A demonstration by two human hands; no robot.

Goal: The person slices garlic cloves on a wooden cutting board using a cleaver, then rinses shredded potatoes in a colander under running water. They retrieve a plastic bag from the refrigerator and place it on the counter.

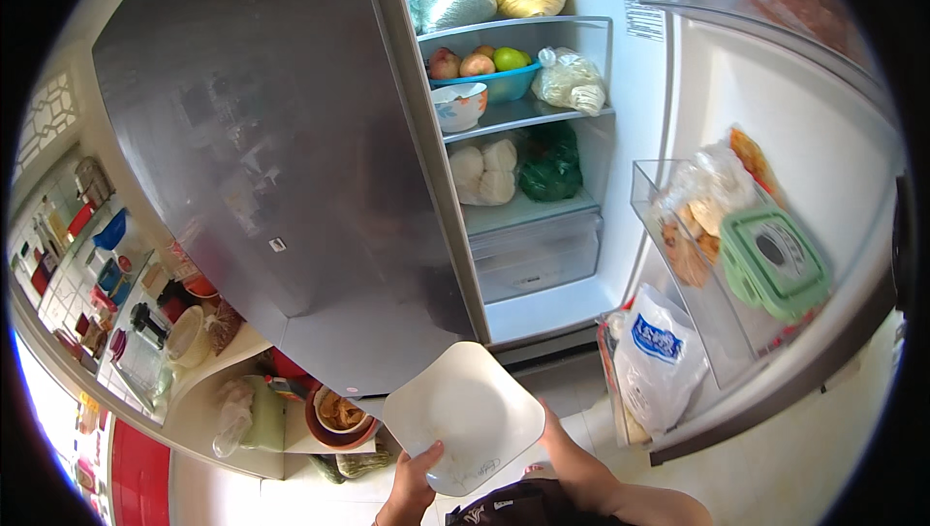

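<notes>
A white square plate with rounded corners is held level in front of me, its surface bare apart from a thin printed pattern near one edge. My left hand grips its near left side, thumb on top. At the right corner, my right hand holds the rim, with most of its fingers hidden under the plate. Just beyond stands a refrigerator with its right door swung wide. Inside are a blue basin of fruit, a patterned white bowl and a dark green bag.
The dark left door is shut. Door racks hold a green lidded container and a white plastic bag. A clear drawer sits low inside. To the left, shelves carry jars and baskets; a brown pot stands low there.
</notes>
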